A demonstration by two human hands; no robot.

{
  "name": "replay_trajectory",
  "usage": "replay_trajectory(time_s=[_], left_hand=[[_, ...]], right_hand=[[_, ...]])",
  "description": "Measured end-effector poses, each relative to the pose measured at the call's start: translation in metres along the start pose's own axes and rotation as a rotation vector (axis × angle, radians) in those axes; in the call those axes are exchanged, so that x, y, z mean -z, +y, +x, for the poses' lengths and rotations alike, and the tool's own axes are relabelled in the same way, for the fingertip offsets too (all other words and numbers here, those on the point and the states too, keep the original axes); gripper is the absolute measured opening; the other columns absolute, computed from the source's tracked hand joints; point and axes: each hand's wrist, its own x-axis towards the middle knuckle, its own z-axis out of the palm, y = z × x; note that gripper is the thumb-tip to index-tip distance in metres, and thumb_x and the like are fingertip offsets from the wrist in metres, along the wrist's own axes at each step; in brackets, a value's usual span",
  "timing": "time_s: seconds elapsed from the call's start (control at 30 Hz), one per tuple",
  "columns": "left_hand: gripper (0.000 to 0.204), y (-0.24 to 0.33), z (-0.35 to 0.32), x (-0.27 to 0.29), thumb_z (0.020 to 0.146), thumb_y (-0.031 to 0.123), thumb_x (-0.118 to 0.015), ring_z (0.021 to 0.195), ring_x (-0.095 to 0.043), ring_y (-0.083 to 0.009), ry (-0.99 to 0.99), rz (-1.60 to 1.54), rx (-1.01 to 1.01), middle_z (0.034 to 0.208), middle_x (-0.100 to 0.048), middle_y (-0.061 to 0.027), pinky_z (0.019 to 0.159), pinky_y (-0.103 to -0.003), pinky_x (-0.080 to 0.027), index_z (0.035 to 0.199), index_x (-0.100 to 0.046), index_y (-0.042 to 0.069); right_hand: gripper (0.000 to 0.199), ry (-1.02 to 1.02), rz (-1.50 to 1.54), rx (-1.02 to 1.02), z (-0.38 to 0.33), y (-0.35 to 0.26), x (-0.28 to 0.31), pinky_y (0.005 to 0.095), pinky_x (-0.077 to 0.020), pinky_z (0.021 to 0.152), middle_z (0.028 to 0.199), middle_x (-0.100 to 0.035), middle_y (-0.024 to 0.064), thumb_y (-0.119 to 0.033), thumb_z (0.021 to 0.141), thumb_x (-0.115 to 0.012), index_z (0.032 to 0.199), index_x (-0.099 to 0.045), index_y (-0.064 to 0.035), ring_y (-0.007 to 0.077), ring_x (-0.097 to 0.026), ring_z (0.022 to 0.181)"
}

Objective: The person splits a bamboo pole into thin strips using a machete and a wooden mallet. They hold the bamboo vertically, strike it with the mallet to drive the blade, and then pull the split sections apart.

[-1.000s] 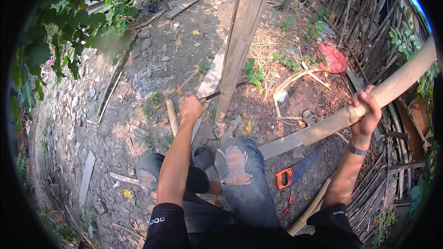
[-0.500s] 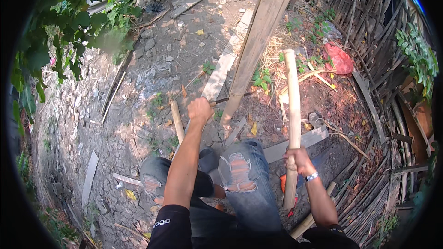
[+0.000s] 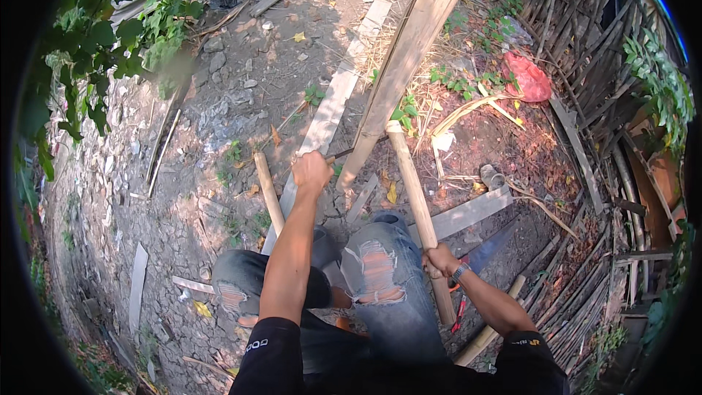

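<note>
My left hand [image 3: 313,172] is closed round the wooden handle of a long-bladed knife [image 3: 341,156]. Its dark blade passes across the lower part of a tall, pale length of split bamboo [image 3: 409,47], with the tip showing on the right side. My right hand [image 3: 440,260] grips a thick bamboo pole [image 3: 413,179] near its lower end. The pole leans left, and its top end is close to the blade tip; whether they touch I cannot tell. The split bamboo stands upright on the ground, in front of my bent knees.
A saw [image 3: 490,249] lies by my right forearm. Flat boards [image 3: 333,110] and another round pole [image 3: 268,190] lie on cracked earth. A red plastic bag [image 3: 526,77] sits near the stacked sticks [image 3: 578,22] along the right. Leafy vines [image 3: 110,36] hang at the left.
My right hand has moved slightly left, and the bamboo pole has swung left and down, its top end now beside the split bamboo. My left hand keeps its hold on the knife.
</note>
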Motion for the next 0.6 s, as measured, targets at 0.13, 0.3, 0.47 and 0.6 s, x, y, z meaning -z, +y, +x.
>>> replay_trajectory(time_s=[0.13, 0.3, 0.47, 0.6], left_hand=[[0.039, -0.028, 0.007, -0.012, 0.082, 0.039, -0.076, 0.093, -0.073, -0.0393, 0.025, 0.021, 0.065, 0.097, -0.074, -0.0241, 0.082, -0.047, -0.059, 0.093, -0.078, 0.002], [0.035, -0.043, 0.001, 0.001, 0.082, 0.033, -0.074, 0.099, -0.072, -0.0395, 0.004, -0.036, 0.164, 0.102, -0.074, -0.0246, 0.086, -0.048, -0.057, 0.097, -0.078, 0.002], [0.036, -0.055, 0.002, 0.006, 0.084, 0.035, -0.075, 0.1, -0.072, -0.0381, 0.033, -0.087, 0.219, 0.103, -0.074, -0.0245, 0.088, -0.048, -0.057, 0.097, -0.078, 0.002], [0.033, -0.043, 0.01, 0.002, 0.085, 0.035, -0.073, 0.098, -0.071, -0.0416, -0.07, 0.054, 0.099, 0.1, -0.074, -0.0237, 0.087, -0.048, -0.056, 0.095, -0.078, 0.004]], right_hand=[[0.032, 0.183, 0.51, 0.44, -0.076, -0.095, 0.061, 0.0325, -0.05, 0.051, 0.074, -0.062, 0.0102, -0.001, 0.072, -0.068, 0.103, -0.061, 0.0049, 0.0201, -0.061, 0.054], [0.02, 0.456, 0.865, 1.603, -0.255, -0.206, 0.209, 0.0337, -0.0427, 0.081, 0.075, -0.047, 0.0019, -0.012, 0.088, -0.063, 0.1, -0.047, -0.0086, 0.0135, -0.047, 0.073], [0.012, 0.65, 1.092, 1.906, -0.194, -0.193, 0.115, 0.0397, -0.0476, 0.083, 0.072, -0.05, 0.0027, -0.004, 0.084, -0.057, 0.088, -0.049, -0.0124, 0.017, -0.053, 0.071], [0.033, -0.026, 0.156, 0.043, 0.033, -0.025, -0.015, 0.0384, -0.0509, 0.051, 0.076, -0.069, 0.0179, 0.002, 0.074, -0.067, 0.105, -0.066, 0.0107, 0.0234, -0.062, 0.054]])
